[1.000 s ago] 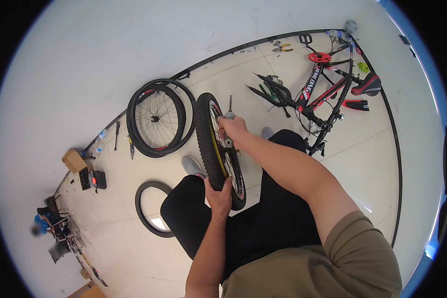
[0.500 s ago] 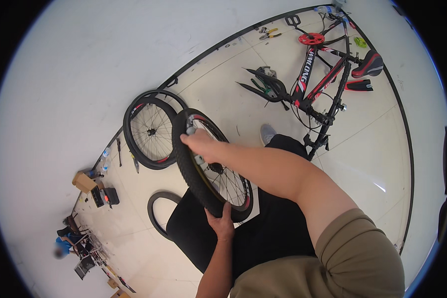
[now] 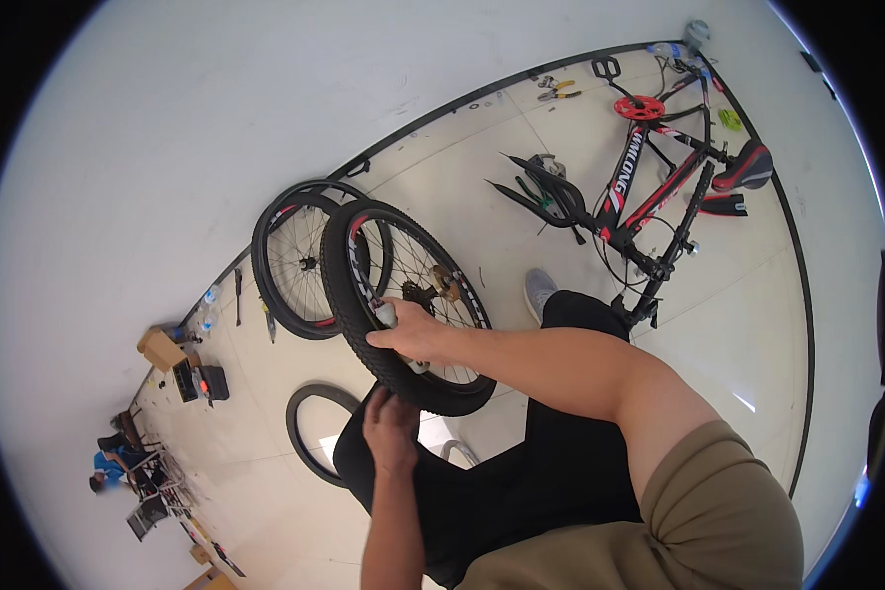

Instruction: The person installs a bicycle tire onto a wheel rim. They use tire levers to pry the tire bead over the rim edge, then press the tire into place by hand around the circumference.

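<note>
A bicycle wheel (image 3: 340, 280) with a black knobbly tyre leans tilted above my thighs. Its spokes, hub and rear sprockets (image 3: 420, 297) face right. Inside the rim, my right hand (image 3: 413, 334) is closed round a tool with light-grey ends (image 3: 387, 314); its middle is covered by my fingers, and its kind does not show. My left hand (image 3: 391, 429) is at the tyre's lower edge, fingers bent against the rubber and slightly blurred; the fingertips are partly hidden. A second wheel (image 3: 295, 321) and a loose tyre lie behind it on the floor.
A black and red bicycle frame (image 3: 615, 187) lies at the right, with a saddle (image 3: 745, 167) beyond. Pliers (image 3: 559, 94) lie near the far wall. Another loose tyre (image 3: 292, 433) is left of my leg. A cardboard box (image 3: 159, 349) and a seated person (image 3: 108, 467) are farther left.
The wheel has shifted left and turned, its rim lettering now on the upper left. My right hand and the grey tool have moved lower on the rim. My left hand has slid left along the tyre.
</note>
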A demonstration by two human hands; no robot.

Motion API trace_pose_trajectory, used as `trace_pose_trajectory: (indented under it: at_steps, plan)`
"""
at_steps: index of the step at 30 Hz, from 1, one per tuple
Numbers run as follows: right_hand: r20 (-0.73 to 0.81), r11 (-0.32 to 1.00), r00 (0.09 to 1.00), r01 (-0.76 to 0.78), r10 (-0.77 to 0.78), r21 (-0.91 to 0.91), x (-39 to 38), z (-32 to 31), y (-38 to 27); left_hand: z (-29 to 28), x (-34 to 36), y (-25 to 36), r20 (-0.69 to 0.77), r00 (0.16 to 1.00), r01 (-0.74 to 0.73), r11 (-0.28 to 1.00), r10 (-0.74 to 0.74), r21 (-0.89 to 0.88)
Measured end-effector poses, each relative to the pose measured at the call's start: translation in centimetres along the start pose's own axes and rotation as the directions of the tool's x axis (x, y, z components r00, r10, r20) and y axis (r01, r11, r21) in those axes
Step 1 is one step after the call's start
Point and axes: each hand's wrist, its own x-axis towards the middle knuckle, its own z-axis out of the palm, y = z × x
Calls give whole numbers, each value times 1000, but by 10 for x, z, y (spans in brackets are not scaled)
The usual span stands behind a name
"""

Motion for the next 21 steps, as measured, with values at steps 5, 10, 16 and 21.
trace_pose_trajectory:
  at_steps: [5,10,16,21]
  plan:
    - [79,995,992,-103,102,8,-14,10,-1,8,53,62,122,983,-134,991,134,-15]
    - [160,988,976,-132,144,-85,-21,15,19,27,104,91,337,941,56,959,42,-277]
    - [-288,938,957,-123,26,-325,13,-20,-21,36,111,96,313,950,54,986,-3,-156]
    - [-348,985,934,-19,78,171,64,-32,-42,60,101,99,434,897,-53,996,77,-65]
